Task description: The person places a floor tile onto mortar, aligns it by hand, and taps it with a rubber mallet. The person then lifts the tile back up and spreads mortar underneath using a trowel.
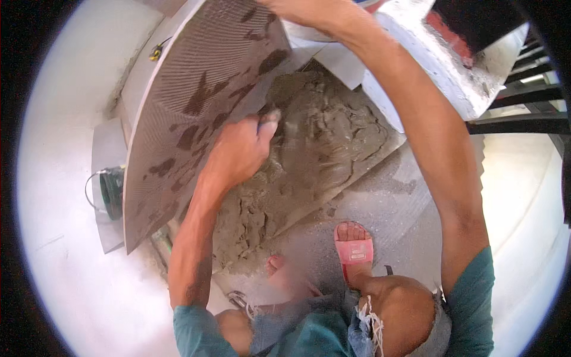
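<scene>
A large tile (196, 101) stands tilted on edge at the left, its ribbed brown back marked with dark damp patches. My right hand (297, 8) reaches across to the tile's far upper edge and grips it there; the picture's top border cuts off its fingertips. Close to the tile's back, my left hand (242, 146) is closed, thumb forward, above the wet mortar. Whatever its curled fingers hold is hidden. A thick, uneven bed of grey mortar (321, 131) spreads beneath and to the right of this hand.
A dark green container with a wire handle (111, 191) stands behind the tile at left. White-smeared blocky material (398, 65) and black bars (523, 125) are at upper right. My sandalled foot (355, 250) rests on the dusty floor near the mortar's edge.
</scene>
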`<act>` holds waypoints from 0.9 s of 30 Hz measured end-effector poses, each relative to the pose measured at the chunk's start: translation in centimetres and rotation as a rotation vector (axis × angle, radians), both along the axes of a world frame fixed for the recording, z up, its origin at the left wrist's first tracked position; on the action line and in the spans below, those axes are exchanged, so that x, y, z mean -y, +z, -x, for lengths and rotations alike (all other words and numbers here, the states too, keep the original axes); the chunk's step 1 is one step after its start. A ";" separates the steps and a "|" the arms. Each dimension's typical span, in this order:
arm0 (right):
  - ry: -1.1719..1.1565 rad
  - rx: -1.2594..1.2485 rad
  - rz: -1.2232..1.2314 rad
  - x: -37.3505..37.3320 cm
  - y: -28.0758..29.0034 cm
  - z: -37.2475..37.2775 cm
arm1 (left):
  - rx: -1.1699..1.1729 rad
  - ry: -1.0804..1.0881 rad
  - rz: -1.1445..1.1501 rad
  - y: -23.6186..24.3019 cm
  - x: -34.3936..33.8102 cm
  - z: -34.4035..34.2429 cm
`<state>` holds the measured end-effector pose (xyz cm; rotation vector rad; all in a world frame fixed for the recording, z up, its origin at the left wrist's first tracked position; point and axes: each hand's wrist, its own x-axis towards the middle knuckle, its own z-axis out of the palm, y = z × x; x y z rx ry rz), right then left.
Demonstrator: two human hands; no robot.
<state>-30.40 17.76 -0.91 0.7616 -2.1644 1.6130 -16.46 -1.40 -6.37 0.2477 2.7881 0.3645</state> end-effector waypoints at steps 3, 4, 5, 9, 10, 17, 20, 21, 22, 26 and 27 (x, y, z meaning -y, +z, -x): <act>-0.055 -0.040 -0.047 -1.2 0.6 -0.4 | 0.072 0.108 -0.037 1.2 -2.8 -0.9; -0.063 0.004 -0.008 -0.6 0.7 -0.4 | 0.073 0.098 0.005 0.6 -2.0 -0.8; -0.035 -0.003 0.023 0.3 0.8 -0.4 | 0.076 0.089 0.046 0.5 -1.0 -0.9; 0.005 0.066 0.011 -1.0 1.2 -1.4 | 0.044 0.096 -0.085 1.7 -1.8 -2.5; 0.045 0.093 -0.042 -1.5 2.1 -2.2 | 0.045 0.111 -0.082 2.3 -1.7 -2.6; -0.142 -0.060 -0.095 -0.1 -0.6 0.3 | 0.146 -0.024 -0.128 1.4 -1.5 -3.7; -0.113 -0.002 -0.097 -0.4 -0.4 -0.4 | 0.127 -0.008 -0.115 2.1 -0.7 -4.0; -0.171 -0.040 -0.126 -0.2 -0.4 0.0 | 0.163 -0.005 -0.199 3.1 -0.5 -4.2; -0.222 -0.099 -0.134 -0.1 -0.3 0.3 | 0.162 0.015 -0.204 3.8 -0.1 -4.6; -0.052 0.091 -0.063 0.8 -0.2 -1.0 | 0.176 0.041 -0.210 5.1 3.9 -7.7; -0.061 0.071 -0.092 -0.2 0.8 -1.1 | 0.149 0.021 -0.263 5.4 4.0 -8.5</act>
